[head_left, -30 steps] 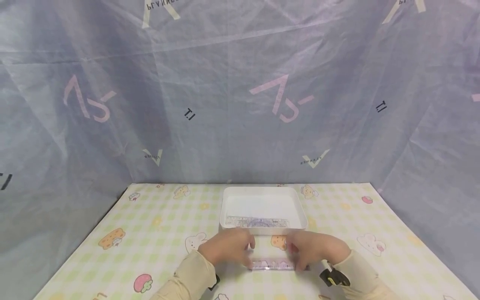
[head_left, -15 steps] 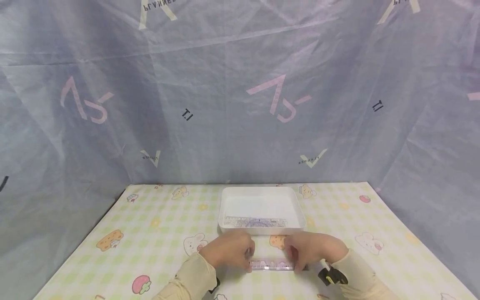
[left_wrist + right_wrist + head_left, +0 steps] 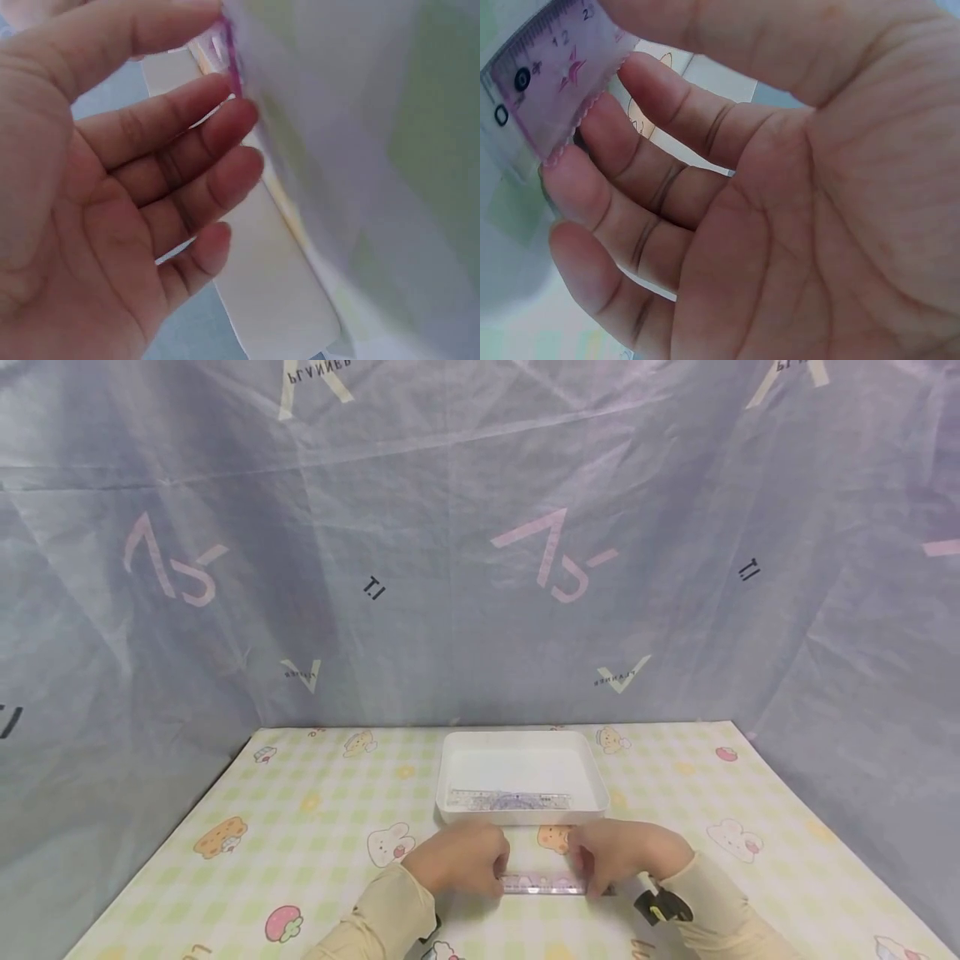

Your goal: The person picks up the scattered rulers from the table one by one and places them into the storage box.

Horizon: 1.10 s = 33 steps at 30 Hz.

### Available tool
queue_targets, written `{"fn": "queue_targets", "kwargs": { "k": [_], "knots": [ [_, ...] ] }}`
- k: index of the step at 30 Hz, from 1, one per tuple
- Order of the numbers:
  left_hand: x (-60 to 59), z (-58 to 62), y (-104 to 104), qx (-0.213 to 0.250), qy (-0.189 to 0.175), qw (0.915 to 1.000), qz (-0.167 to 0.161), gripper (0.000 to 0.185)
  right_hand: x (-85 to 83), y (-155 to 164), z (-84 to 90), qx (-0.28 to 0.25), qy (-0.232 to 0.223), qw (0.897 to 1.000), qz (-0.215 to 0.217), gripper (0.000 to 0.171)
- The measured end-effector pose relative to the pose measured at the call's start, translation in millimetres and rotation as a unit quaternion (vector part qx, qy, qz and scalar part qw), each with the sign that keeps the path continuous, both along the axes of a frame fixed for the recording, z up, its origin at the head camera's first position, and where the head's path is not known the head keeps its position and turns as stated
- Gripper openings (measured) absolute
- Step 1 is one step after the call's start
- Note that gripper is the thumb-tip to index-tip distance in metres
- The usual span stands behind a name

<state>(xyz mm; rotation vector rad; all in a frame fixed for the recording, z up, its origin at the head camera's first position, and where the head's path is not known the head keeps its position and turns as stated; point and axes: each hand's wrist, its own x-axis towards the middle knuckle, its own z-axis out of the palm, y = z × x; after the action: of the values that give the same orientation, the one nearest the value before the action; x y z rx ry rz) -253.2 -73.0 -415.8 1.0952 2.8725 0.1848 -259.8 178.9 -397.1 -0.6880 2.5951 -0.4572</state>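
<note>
A clear ruler with a pink-purple print [image 3: 543, 883] lies crosswise in front of the white tray, low over the tablecloth or on it; I cannot tell which. My left hand [image 3: 463, 858] pinches its left end between thumb and fingers. At the other end, my right hand [image 3: 626, 856] holds it the same way. The right wrist view shows the ruler's zero end [image 3: 562, 82], with a scalloped edge against the fingers and a pink star print. From the left wrist, only a thin purple edge [image 3: 233, 60] of it appears between thumb and fingertips.
Just beyond the hands stands a shallow white tray [image 3: 523, 817]. Inside, along its near wall, lies a clear ruler-like piece with a protractor-shaped print [image 3: 513, 801]. A green checked cloth [image 3: 330, 843] covers the table, and a grey curtain [image 3: 450, 610] hangs behind.
The head view has shifted slightly. Both hands keep hold of the ruler, in nearly the same place before the tray.
</note>
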Motion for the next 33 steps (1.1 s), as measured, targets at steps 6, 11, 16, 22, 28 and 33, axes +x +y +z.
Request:
{"fn": "queue_targets", "kwargs": {
  "k": [6, 11, 16, 22, 28, 33],
  "knots": [
    [0.8, 1.4, 1, 0.001, 0.023, 0.9997, -0.012, 0.017, -1.7, 2, -0.9, -0.010, 0.002, 1.000, 0.008, 0.037],
    [1.3, 0.6, 1, -0.002, 0.037, 0.9991, -0.022, 0.021, -2.7, 4, -2.5, -0.009, 0.013, 1.000, 0.018, 0.034],
    [1.5, -2.7, 3, -0.007, 0.048, 0.9982, -0.033, 0.025, -9.7, 10, -6.2, -0.055, 0.020, 0.997, 0.056, 0.026],
    [1.6, -2.4, 5, -0.001, 0.040, 0.9988, -0.029, 0.023, -20.7, 22, -11.0, -0.154, -0.016, 0.981, 0.115, 0.015],
    [1.9, 1.2, 2, 0.016, 0.046, 0.9986, -0.021, 0.027, -22.6, 27, -8.7, -0.171, -0.031, 0.978, 0.113, 0.012],
    [1.1, 3.2, -2, 0.021, 0.077, 0.9967, -0.014, 0.024, -23.4, 26, -7.0, -0.175, -0.033, 0.979, 0.104, 0.012]
  ]
}}
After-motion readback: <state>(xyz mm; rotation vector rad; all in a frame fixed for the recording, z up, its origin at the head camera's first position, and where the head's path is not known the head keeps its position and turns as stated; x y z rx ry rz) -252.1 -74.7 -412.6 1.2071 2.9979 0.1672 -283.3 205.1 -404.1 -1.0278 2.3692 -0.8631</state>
